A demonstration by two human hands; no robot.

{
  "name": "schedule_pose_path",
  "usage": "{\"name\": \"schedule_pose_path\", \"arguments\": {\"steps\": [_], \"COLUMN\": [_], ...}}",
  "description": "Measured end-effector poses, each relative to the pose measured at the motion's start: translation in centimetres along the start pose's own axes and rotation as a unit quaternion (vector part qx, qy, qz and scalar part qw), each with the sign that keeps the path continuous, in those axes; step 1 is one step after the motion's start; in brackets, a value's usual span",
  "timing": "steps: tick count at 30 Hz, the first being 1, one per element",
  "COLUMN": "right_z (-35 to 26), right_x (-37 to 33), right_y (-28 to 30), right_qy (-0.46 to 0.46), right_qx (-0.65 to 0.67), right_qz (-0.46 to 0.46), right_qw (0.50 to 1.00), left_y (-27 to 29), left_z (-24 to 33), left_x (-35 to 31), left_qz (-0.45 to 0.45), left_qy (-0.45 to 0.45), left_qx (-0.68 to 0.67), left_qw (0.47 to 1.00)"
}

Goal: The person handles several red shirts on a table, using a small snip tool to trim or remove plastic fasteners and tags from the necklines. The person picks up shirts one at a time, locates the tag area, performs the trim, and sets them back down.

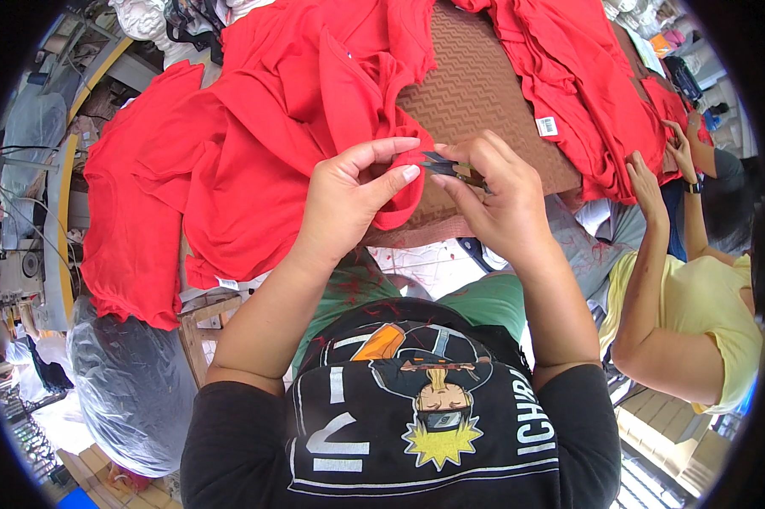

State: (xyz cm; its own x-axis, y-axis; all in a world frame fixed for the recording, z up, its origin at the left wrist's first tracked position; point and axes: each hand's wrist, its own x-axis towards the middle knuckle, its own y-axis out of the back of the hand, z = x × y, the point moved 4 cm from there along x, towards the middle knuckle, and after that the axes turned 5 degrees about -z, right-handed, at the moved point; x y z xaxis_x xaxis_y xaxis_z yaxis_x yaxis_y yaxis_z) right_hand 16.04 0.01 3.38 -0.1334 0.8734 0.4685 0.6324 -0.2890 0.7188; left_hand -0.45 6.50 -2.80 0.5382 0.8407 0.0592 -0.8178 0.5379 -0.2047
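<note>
Spread over the table's left side is a red garment [264, 161], its edge hanging off toward me. My left hand [361, 182] pinches a fold of this garment between thumb and fingers. Close beside it, my right hand [499, 187] grips small dark thread snippers [446, 166], whose blades point left and reach the held edge of the cloth. Whether the blades touch a thread is too small to tell.
Brown patterned fabric covers the table [484, 93]. More red garments [577, 93] lie at the right, one with a white tag [546, 126]. A co-worker in a yellow top [688, 314] handles them. A plastic-wrapped bundle [128, 382] stands at lower left, with sewing machinery [26, 271] beyond it.
</note>
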Motion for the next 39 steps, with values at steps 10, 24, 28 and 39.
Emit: {"name": "schedule_pose_path", "arguments": {"steps": [10, 24, 28, 39], "right_z": [0.0, 2.0, 1.0, 4.2], "right_x": [0.3, -0.1, 0.0, -0.9], "right_y": [0.3, -2.6, -1.7, -0.3], "right_qy": [-0.003, 0.015, -0.035, -0.126], "right_qx": [0.031, 0.148, 0.166, 0.215], "right_qz": [0.037, 0.087, 0.082, 0.159], "right_qw": [0.999, 0.985, 0.982, 0.955], "left_y": [-0.1, 0.4, 0.8, -5.0], "left_z": [0.4, 0.4, -0.9, 0.4], "left_x": [-0.2, 0.0, 0.3, -3.3], "left_qz": [0.017, 0.053, -0.001, -0.413], "left_qy": [0.021, 0.173, 0.033, 0.035], "left_qx": [0.014, -0.313, -0.091, 0.214], "left_qw": [1.000, 0.932, 0.995, 0.884]}}
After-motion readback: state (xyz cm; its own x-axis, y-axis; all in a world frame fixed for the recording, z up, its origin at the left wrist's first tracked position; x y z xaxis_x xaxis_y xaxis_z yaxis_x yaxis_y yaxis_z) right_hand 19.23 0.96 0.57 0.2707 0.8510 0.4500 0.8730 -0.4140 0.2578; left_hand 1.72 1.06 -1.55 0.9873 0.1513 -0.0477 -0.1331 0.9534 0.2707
